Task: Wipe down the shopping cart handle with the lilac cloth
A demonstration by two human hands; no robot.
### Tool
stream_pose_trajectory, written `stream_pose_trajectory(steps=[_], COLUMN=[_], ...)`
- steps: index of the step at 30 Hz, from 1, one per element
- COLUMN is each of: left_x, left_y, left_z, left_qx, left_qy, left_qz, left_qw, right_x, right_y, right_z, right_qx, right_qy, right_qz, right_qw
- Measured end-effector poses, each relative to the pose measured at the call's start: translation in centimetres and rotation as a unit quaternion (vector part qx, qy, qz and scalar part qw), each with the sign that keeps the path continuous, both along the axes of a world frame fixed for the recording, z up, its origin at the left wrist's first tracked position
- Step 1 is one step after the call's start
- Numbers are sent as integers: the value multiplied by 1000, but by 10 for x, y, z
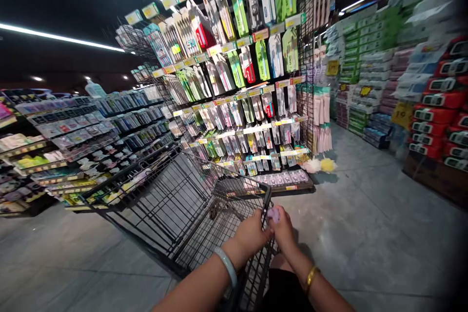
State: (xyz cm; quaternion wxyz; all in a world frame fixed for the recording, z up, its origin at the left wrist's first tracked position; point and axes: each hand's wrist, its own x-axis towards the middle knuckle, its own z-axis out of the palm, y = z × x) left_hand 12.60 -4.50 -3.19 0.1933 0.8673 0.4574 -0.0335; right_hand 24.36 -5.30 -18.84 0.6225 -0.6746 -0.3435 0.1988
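Note:
My left hand (251,235), with a pale bangle on the wrist, is closed at the near right rim of a black wire shopping cart (157,200). Its fingers curl over the rim, partly hidden. Right beside it, my right hand (283,228) has a gold bracelet and is closed around a small, soft-looking lilac thing (273,214). Its exact kind I cannot make out, since the fingers cover part of it. Both hands nearly touch. Bare wire mesh shows in the cart's basket.
Ahead stands a wire display rack (237,102) hung with packaged knives and small tools. Shelves of small goods (127,122) run along the left. On the right, red boxes (431,122) are stacked beside packs of paper goods (369,73). Grey floor (351,224) lies between.

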Motion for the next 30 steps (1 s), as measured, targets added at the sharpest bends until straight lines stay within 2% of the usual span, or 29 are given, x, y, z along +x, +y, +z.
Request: stream_pose_trajectory(steps=[4, 6, 8, 10, 12, 15, 18, 20, 22, 24, 25, 27, 30], left_x=[-1, -3, -9, -19, -34, -57, -69, -70, -66, -64, -64, -66, -74], left_y=[-4, -4, -2, 1, 4, 5, 2, -1, -3, -4, -5, -6, -10], left_z=[9, 10, 12, 14, 17, 17, 9, -1, -10, -16, -16, -14, -4], left_qx=[-4, -15, -33, -57, -85, -145, -216, -270, -341, -393, -407, -408, -385], left_qy=[20, 6, -9, -12, -8, -23, -80, -144, -215, -261, -266, -249, -196], left_qz=[0, -6, -28, -59, -81, -92, -66, -63, -87, -105, -104, -87, -63], left_qw=[1000, 1000, 999, 997, 993, 985, 971, 950, 911, 875, 867, 874, 900], right_x=[-2, 2, 5, 5, -1, -14, -23, -25, -27, -30, -31, -34, -39], right_y=[-7, -8, -9, -12, -17, -23, -27, -28, -30, -34, -37, -43, -53], right_z=[-21, -21, -13, -6, -6, -21, -31, -21, -1, 18, 24, 25, 8], right_qx=[-41, -45, -37, -18, -1, 6, 7, 4, 10, 30, 38, 47, 26], right_qy=[-27, -31, -31, -34, -37, -32, -5, 27, 46, 34, 19, -8, 5], right_qz=[-14, -6, 13, 38, 50, 27, -2, 15, 42, 46, 39, 32, 38], right_qw=[999, 999, 999, 999, 998, 999, 1000, 1000, 998, 998, 998, 998, 999])
